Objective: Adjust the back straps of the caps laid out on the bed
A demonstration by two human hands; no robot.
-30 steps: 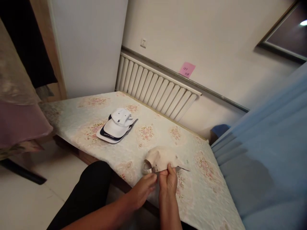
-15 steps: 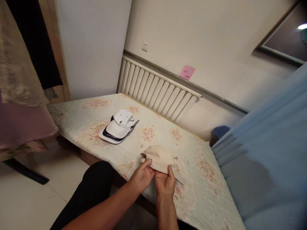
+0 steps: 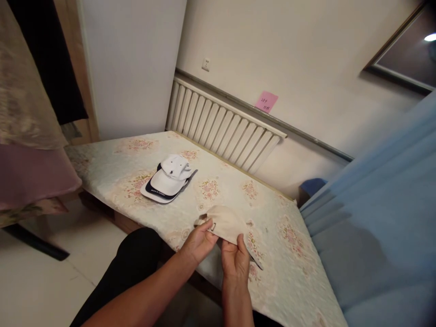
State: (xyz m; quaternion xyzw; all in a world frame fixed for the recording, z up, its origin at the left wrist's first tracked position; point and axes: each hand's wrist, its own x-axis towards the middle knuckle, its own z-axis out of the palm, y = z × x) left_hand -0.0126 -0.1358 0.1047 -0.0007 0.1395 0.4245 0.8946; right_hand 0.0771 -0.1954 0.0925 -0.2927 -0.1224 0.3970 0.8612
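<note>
A beige baseball cap (image 3: 228, 222) is held between both hands over the near edge of the floral-covered bed (image 3: 225, 181). My left hand (image 3: 200, 243) pinches its lower rim by the strap and metal buckle, thumb on top. Farther along the same rim, my right hand (image 3: 235, 256) grips with the thumb outside and the fingers underneath. The brim points down to the right and shows only as a thin dark edge. To the left lie stacked caps: a white cap (image 3: 172, 175) with a small dark emblem rests on one with a black-and-white brim (image 3: 158, 196).
Behind the bed a white radiator (image 3: 218, 122) runs along the wall, below a pink note (image 3: 266, 101). A blue curtain (image 3: 384, 218) hangs on the right. Clothes (image 3: 34, 113) hang at the left, and a black-clad knee (image 3: 139, 245) is beside the bed's front edge.
The beige cap has tilted slightly, its strap side shifting left and its brim edge dropping lower right. My left hand has moved a little up and left with it. The stacked caps stay put.
</note>
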